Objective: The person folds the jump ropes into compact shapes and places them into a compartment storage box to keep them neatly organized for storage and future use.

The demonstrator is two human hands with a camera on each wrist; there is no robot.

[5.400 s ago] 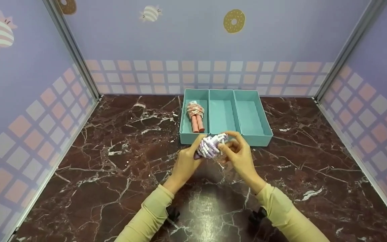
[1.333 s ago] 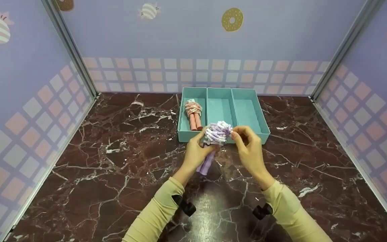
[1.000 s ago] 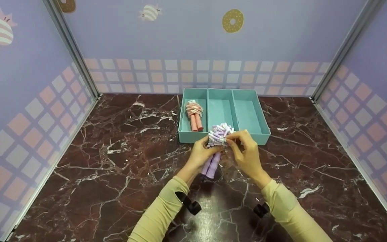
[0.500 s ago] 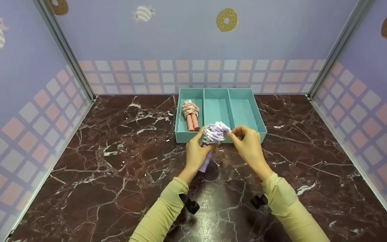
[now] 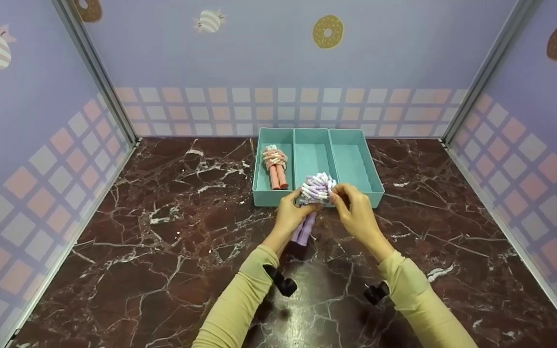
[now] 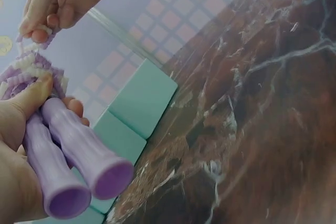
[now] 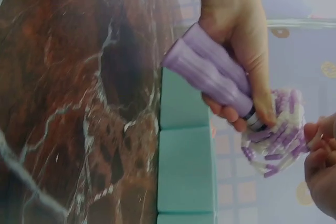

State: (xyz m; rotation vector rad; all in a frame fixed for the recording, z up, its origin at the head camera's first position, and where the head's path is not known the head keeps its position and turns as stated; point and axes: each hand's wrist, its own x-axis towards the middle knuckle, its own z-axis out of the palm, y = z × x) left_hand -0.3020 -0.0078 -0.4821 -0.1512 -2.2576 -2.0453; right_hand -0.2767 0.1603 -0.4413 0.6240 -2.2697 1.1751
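A beaded jump rope (image 5: 316,187) with purple and white beads is bundled up above the table, its two purple handles (image 6: 79,150) side by side. My left hand (image 5: 292,215) grips it where the handles meet the wound beads, thumb across the bundle. With thumb and fingertips, my right hand (image 5: 356,208) pinches a beaded strand at the bundle's right side. In the right wrist view the bead coil (image 7: 278,129) sits between both hands. A second jump rope (image 5: 276,166), pink and white with pink handles, lies wound up in the left compartment of the tray.
The teal tray (image 5: 278,197) has three compartments and stands at the back of the dark marbled table (image 5: 186,270), just beyond my hands. Patterned panels (image 5: 211,63) enclose the table at the back and both sides.
Over the last seconds the purple bundle has turned so its handles point down toward me. My right hand has shifted repeatedly around the beads, pulling at a strand. The pink rope stays put.
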